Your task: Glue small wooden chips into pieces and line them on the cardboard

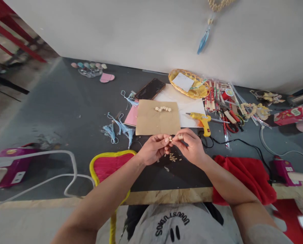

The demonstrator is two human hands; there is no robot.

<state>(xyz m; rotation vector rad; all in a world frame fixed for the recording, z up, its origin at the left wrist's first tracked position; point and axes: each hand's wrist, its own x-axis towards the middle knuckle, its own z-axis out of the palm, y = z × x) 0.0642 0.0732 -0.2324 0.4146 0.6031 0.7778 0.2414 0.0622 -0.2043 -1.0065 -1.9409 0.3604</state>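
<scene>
My left hand (153, 148) and my right hand (190, 146) meet over the front of the dark table. Their fingertips pinch a small beige piece (170, 139), partly hidden by the fingers. Just below them lie several loose short beige bits (173, 157). Beyond my hands is a folded sheet of brown paper (156, 123), with a short row of knobbly beige clusters (163, 109) on it. A yellow hot glue gun (201, 121) lies to the right of the paper, its nozzle pointing left.
Blue tassels (126, 130) and a phone (150, 89) lie left and behind the paper. A wicker basket (189, 93), packaged sticks (212, 96) and scissors (231, 117) are at the back right. A red cloth (245, 176) hangs over the front edge; cords cross both sides.
</scene>
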